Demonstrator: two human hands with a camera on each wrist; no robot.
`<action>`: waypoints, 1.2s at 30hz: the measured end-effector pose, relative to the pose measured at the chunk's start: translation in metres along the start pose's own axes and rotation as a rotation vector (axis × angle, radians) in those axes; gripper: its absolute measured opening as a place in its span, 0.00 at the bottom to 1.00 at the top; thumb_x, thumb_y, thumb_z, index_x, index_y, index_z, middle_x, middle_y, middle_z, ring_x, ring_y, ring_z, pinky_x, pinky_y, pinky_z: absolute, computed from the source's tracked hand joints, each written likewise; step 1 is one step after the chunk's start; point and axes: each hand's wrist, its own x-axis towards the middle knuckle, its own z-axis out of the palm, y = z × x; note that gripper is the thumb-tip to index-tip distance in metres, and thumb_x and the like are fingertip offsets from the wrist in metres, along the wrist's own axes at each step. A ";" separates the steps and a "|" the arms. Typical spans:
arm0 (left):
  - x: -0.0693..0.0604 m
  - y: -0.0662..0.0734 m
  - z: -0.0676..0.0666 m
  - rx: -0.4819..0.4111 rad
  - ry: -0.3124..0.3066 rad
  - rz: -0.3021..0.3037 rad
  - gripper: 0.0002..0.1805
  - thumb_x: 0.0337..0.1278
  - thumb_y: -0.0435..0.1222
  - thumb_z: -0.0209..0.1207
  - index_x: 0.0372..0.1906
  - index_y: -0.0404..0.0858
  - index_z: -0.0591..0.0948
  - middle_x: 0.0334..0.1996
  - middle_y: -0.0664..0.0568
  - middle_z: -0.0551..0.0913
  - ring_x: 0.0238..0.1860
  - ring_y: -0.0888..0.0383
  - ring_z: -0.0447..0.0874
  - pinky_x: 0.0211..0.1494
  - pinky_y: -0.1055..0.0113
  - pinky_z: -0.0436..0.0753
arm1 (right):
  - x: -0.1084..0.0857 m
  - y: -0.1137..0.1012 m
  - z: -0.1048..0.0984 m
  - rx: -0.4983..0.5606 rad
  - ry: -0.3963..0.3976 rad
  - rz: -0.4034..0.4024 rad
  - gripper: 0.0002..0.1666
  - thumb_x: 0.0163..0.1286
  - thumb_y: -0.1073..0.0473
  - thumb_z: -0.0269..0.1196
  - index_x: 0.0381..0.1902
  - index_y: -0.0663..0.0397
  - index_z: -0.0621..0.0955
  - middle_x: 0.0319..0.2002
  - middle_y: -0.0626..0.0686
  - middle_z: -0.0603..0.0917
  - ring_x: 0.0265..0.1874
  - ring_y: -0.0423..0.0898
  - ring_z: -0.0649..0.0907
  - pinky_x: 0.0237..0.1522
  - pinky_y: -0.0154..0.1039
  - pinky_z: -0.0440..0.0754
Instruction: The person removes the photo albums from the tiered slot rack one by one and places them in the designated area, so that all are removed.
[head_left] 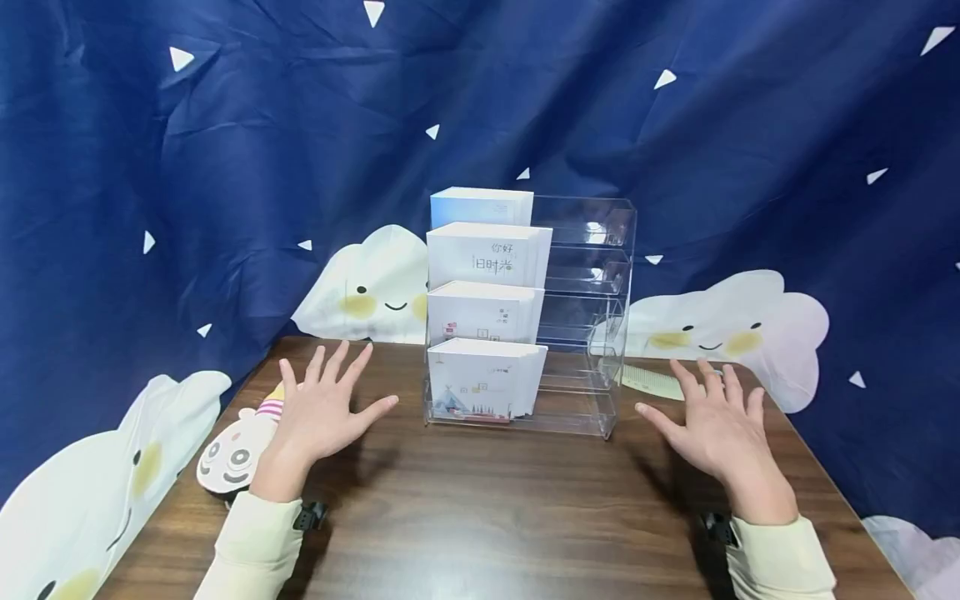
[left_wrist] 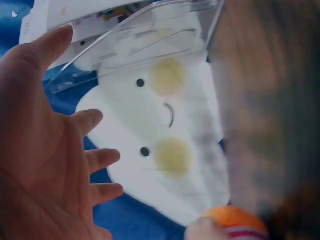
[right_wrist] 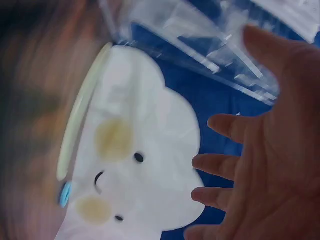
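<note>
- Head view: I see the left hand (head_left: 322,417) raised over the left of the wood-grain table (head_left: 465,500), fingers spread wide and thumb extended, with nothing in its hold.
- The right hand (head_left: 720,429) mirrors it on the right, fully spread and likewise holding nothing.
- Between the hands stands a clear acrylic tiered rack (head_left: 577,379), upright near the table's rear and apart from both.
- Four stacks of white printed cards (head_left: 480,258), some with Chinese lettering, fill the rack's left portion, one per tier.
- Partly behind the left hand and forearm lies a plush toy (head_left: 232,454) with a white face; a pale green comb (head_left: 652,382) lies between the rack and the right hand's fingers.
- Each arm shows a cream sleeve (head_left: 251,542) and a black wrist strap (head_left: 309,515); behind hangs a navy cloth (head_left: 480,100) printed with smiling clouds (head_left: 393,283).
- Left wrist view: I see the bare palm, its fingers apart, beside the rack; the toy's orange, striped hat (left_wrist: 235,220) shows below, blurred.
- Right wrist view: the palm is again bare and splayed, the rack above. Across from it I make out the comb edge-on and a small light-blue item (right_wrist: 65,194), too blurred to identify.
</note>
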 end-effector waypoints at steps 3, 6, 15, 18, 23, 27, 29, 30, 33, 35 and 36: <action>0.005 0.002 0.012 -0.050 -0.001 0.035 0.53 0.72 0.75 0.56 0.91 0.52 0.62 0.89 0.37 0.64 0.89 0.26 0.56 0.85 0.13 0.41 | -0.002 -0.010 -0.003 0.026 0.079 -0.069 0.53 0.77 0.28 0.67 0.83 0.57 0.69 0.80 0.78 0.65 0.78 0.84 0.62 0.72 0.89 0.60; 0.008 0.004 0.026 -0.131 -0.005 0.073 0.50 0.74 0.68 0.62 0.89 0.47 0.66 0.85 0.35 0.69 0.85 0.27 0.65 0.85 0.17 0.58 | -0.003 -0.024 -0.005 0.070 0.167 -0.138 0.43 0.77 0.36 0.71 0.78 0.57 0.76 0.74 0.75 0.74 0.71 0.81 0.73 0.64 0.83 0.72; 0.023 0.017 0.056 -0.487 -0.034 0.050 0.38 0.74 0.54 0.71 0.79 0.39 0.78 0.73 0.40 0.85 0.68 0.39 0.89 0.70 0.39 0.88 | 0.013 -0.069 0.003 0.321 0.267 -0.238 0.26 0.79 0.51 0.73 0.67 0.57 0.85 0.57 0.63 0.91 0.57 0.64 0.89 0.58 0.68 0.87; 0.029 0.020 0.061 -0.591 -0.045 0.015 0.34 0.71 0.50 0.75 0.74 0.37 0.82 0.68 0.41 0.88 0.60 0.43 0.94 0.65 0.44 0.92 | 0.020 -0.083 0.013 0.457 0.212 -0.229 0.24 0.79 0.53 0.73 0.66 0.57 0.86 0.53 0.60 0.94 0.51 0.59 0.93 0.57 0.62 0.92; 0.034 0.026 0.069 -0.693 -0.094 -0.018 0.35 0.68 0.46 0.77 0.74 0.38 0.82 0.67 0.39 0.89 0.58 0.45 0.94 0.65 0.45 0.93 | 0.031 -0.101 0.028 0.641 0.119 -0.167 0.23 0.78 0.53 0.75 0.65 0.55 0.87 0.51 0.57 0.95 0.48 0.52 0.94 0.55 0.47 0.95; 0.035 0.029 0.075 -0.725 -0.103 -0.037 0.35 0.67 0.44 0.78 0.75 0.37 0.81 0.67 0.38 0.89 0.60 0.44 0.94 0.66 0.45 0.92 | 0.037 -0.111 0.036 0.764 0.079 -0.145 0.25 0.76 0.55 0.77 0.66 0.57 0.86 0.53 0.60 0.95 0.49 0.52 0.93 0.53 0.32 0.91; 0.036 0.030 0.078 -0.735 -0.104 -0.046 0.35 0.67 0.44 0.78 0.74 0.36 0.81 0.66 0.38 0.89 0.60 0.43 0.94 0.67 0.46 0.92 | 0.041 -0.115 0.039 0.834 0.055 -0.140 0.27 0.75 0.56 0.77 0.67 0.59 0.85 0.54 0.62 0.94 0.50 0.53 0.94 0.53 0.27 0.89; 0.036 0.031 0.079 -0.741 -0.105 -0.049 0.36 0.66 0.43 0.78 0.75 0.36 0.81 0.66 0.37 0.90 0.60 0.43 0.94 0.67 0.46 0.92 | 0.042 -0.118 0.041 0.868 0.043 -0.138 0.28 0.75 0.57 0.78 0.68 0.60 0.85 0.55 0.63 0.94 0.51 0.54 0.94 0.53 0.26 0.89; 0.038 0.032 0.081 -0.745 -0.112 -0.061 0.37 0.65 0.43 0.79 0.76 0.36 0.81 0.66 0.38 0.90 0.62 0.43 0.93 0.69 0.45 0.91 | 0.046 -0.123 0.045 0.949 0.008 -0.122 0.31 0.74 0.59 0.78 0.70 0.62 0.82 0.58 0.66 0.92 0.53 0.54 0.94 0.53 0.25 0.89; 0.038 0.032 0.082 -0.736 -0.117 -0.072 0.38 0.65 0.44 0.79 0.76 0.37 0.80 0.65 0.39 0.91 0.62 0.44 0.93 0.70 0.44 0.90 | 0.047 -0.126 0.047 0.986 -0.003 -0.113 0.31 0.74 0.60 0.78 0.70 0.63 0.81 0.59 0.67 0.91 0.53 0.50 0.93 0.54 0.24 0.89; 0.039 0.032 0.082 -0.731 -0.119 -0.076 0.38 0.65 0.44 0.79 0.76 0.37 0.80 0.64 0.40 0.91 0.62 0.44 0.93 0.70 0.44 0.90 | 0.048 -0.127 0.048 1.006 -0.009 -0.106 0.31 0.74 0.61 0.77 0.70 0.64 0.81 0.59 0.68 0.90 0.52 0.48 0.93 0.54 0.24 0.88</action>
